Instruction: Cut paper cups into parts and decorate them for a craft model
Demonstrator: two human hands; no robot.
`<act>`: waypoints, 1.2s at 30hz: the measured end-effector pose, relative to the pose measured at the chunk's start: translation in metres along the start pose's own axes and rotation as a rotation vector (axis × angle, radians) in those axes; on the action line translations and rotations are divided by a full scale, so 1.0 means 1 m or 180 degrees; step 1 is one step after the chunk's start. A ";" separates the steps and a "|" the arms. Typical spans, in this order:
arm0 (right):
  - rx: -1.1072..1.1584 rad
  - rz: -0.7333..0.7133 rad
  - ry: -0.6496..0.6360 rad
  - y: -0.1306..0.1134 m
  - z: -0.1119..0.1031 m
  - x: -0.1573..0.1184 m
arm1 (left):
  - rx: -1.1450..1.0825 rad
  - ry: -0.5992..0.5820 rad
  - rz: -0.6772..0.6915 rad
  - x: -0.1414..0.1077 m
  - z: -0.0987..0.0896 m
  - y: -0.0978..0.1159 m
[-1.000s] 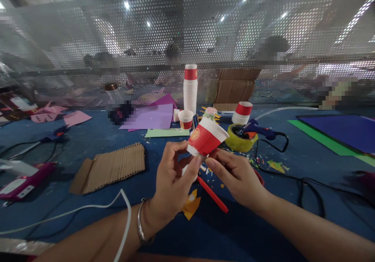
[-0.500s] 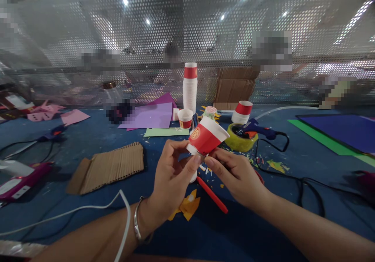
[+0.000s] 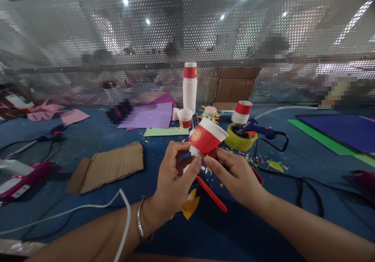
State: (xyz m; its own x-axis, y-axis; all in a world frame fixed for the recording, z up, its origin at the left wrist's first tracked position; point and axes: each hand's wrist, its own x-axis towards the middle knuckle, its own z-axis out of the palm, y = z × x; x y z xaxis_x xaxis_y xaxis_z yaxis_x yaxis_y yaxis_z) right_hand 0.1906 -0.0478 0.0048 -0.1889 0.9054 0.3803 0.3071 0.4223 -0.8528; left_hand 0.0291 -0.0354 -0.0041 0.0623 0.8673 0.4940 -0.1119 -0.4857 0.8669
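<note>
A red and white paper cup (image 3: 208, 137), tilted with its mouth up and to the right, is held above the table between both hands. My left hand (image 3: 177, 176) grips the cup's base from the left, thumb and fingers closed. From the right, my right hand (image 3: 234, 172) pinches at the base, its thumb tip near the left thumb; part of those fingers is hidden behind the cup. Below the hands lie a red pen (image 3: 211, 194) and a folded orange paper piece (image 3: 190, 206). White paper scraps are scattered on the table under the cup.
Behind stand a tall stack of paper cups (image 3: 190, 90) and a shorter stack (image 3: 241, 111). A blue glue gun (image 3: 260, 129) rests on a yellow tape roll (image 3: 238, 139), its black cord trailing right. Corrugated cardboard (image 3: 114, 167) lies left, near a white cable (image 3: 88, 206).
The cup has tipped slightly and shifted a little in the fingers. Both hands keep nearly the same place and hold.
</note>
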 end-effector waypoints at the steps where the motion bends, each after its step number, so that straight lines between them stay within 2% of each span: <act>1: -0.0023 -0.0036 0.0002 0.000 0.000 0.000 | -0.0003 -0.0019 -0.0005 0.000 0.000 -0.001; 8: -0.0257 -0.0123 0.0032 0.001 -0.001 0.002 | 0.0016 -0.0045 -0.0051 0.001 -0.002 0.000; 17: -0.0167 -0.0097 0.0157 0.004 0.003 0.001 | 0.0161 0.0033 0.0159 0.000 -0.001 -0.003; 24: -0.0128 -0.0198 0.0103 0.003 0.003 0.000 | 0.0116 0.0047 0.0149 -0.002 0.000 -0.003; 28: -0.0131 -0.0203 0.0077 0.001 0.003 -0.001 | -0.0120 0.0037 -0.0098 0.000 0.000 -0.001; 32: -0.0211 -0.0269 0.0124 0.000 0.002 -0.001 | -0.0638 0.0038 -0.0653 0.002 -0.001 -0.003; 36: -0.0294 -0.0244 0.0141 0.001 0.002 0.000 | -0.0689 0.0002 -0.0959 0.001 0.000 -0.004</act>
State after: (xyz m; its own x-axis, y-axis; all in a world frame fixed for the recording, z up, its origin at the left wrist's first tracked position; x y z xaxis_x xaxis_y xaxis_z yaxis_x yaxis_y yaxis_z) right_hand 0.1886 -0.0477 0.0032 -0.1744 0.8705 0.4602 0.3784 0.4907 -0.7848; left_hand 0.0292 -0.0323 -0.0071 0.1237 0.9680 0.2185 -0.2957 -0.1743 0.9392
